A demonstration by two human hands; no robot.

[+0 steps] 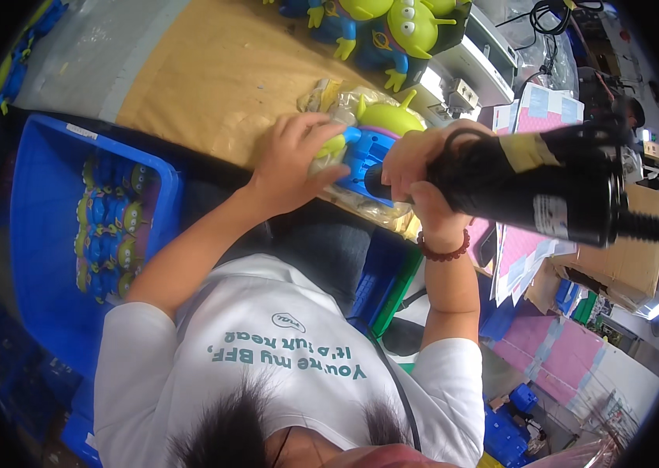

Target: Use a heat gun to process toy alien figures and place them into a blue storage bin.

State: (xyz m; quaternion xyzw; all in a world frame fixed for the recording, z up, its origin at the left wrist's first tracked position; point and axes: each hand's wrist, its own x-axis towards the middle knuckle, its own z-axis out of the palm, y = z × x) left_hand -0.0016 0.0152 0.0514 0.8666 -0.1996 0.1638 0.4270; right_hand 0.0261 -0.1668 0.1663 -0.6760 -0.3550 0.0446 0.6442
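A toy alien figure [371,154] with a green head and a blue body lies on crumpled clear plastic [339,100] near the table's front edge, the back of its body turned up. My left hand [296,158] is closed on the figure's left side, thumb and fingers around its green hand and blue arm. A black electric screwdriver [532,186] with a band of yellow tape is gripped in my right hand [425,165]. Its dark nose meets the figure's blue back, and the tip is hidden there.
Several more alien figures [403,31] stand at the table's far side, beside a pale box-shaped device [473,58]. Brown paper [197,74] covers the tabletop. At the left, a blue crate [45,234] holds rows of figures. Papers [536,109] hang at the right.
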